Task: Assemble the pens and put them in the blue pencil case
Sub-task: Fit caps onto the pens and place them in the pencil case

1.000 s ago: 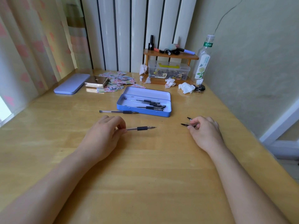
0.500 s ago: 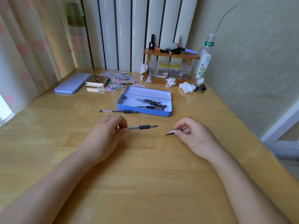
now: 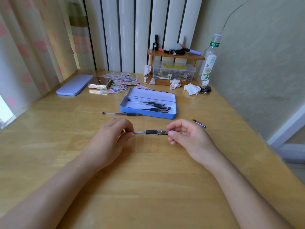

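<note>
Capping now at frame centre: left hand [image 3: 113, 138] pinches the pen barrel [image 3: 149, 132], right hand [image 3: 184, 134] fingers closed on the cap [image 3: 163, 132] — keep both aligned, push straight.

we see a bright, evenly lit scene in soft daylight, strongest at the far left where a window strip [image 3: 5, 111] is blown out to white. the wooden counter [image 3: 148, 187] carries a pale sheen on that left side and a faint reflection near the radiator [image 3: 140, 30], whose tubes show narrow glare streaks. shadows under the forearms are weak and diffuse. the wide lens bends straight lines and stretches the corners. the middle is sharp; edges soften slightly.
</note>
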